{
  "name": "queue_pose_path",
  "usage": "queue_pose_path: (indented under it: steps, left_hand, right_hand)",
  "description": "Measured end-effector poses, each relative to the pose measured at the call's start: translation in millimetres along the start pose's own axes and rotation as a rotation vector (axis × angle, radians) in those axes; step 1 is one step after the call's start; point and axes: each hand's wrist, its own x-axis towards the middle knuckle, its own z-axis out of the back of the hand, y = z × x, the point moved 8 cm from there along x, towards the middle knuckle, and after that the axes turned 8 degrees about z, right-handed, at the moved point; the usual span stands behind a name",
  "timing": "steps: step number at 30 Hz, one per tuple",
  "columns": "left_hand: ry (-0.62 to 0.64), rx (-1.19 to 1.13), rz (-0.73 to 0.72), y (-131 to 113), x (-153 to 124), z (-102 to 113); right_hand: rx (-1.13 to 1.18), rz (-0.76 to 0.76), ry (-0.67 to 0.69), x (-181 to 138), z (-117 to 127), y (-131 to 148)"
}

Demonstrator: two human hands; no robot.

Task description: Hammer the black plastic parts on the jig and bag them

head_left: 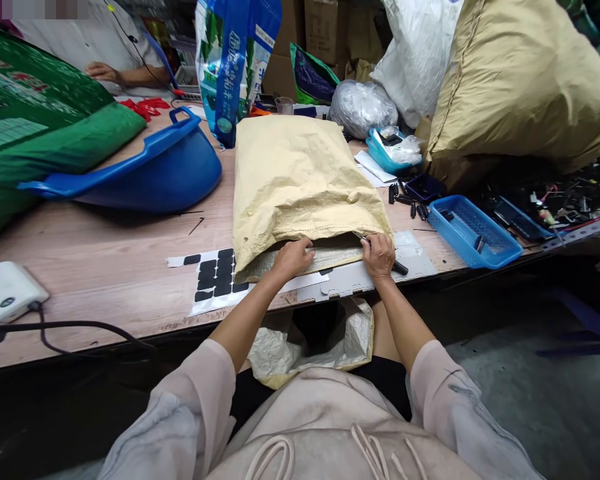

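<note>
A pale yellow woven sack (305, 173) lies full on the table with its open mouth toward me, showing a whitish inner lining. My left hand (293, 259) is at the left part of the mouth, fingers curled over the lip. At the mouth's right end, my right hand (379, 255) is closed around a slim tool with a black handle (400, 268); a thin dark shaft pokes out on the other side. Its exact kind is partly hidden by the fingers, which also touch the sack's edge. Beneath the mouth lie a grey flat board (415, 257) and a sheet of black rounded stickers (215, 280).
Left are a blue basin (155, 170), a green sack (55, 127) and a white box with a cable (11, 291). Right are a blue basket (475, 230), small black parts and a large tan sack (520, 80). Another person's hand (103, 72) rests at the back left. An open sack (357, 333) is by my lap.
</note>
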Motion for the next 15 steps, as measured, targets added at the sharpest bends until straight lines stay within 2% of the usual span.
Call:
queue_pose_path:
  steps: [5, 11, 13, 15]
  left_hand:
    - [-0.030, -0.014, 0.038, -15.8, 23.8, 14.9]
    - [-0.147, -0.093, 0.039, -34.8, 66.8, 42.7]
    - [-0.152, -0.098, 0.029, -38.1, 77.7, 45.3]
    - [-0.100, -0.091, -0.005, -42.0, 82.4, 39.6]
  right_hand:
    - [-0.039, -0.008, -0.065, -1.5, 2.4, -0.7]
    - [-0.036, -0.092, -0.032, -2.6, -1.3, -6.0]
    - [-0.024, -0.111, -0.012, -2.5, -2.6, -7.1]
    - [-0.005, -0.124, -0.006, -2.4, -3.0, -7.9]
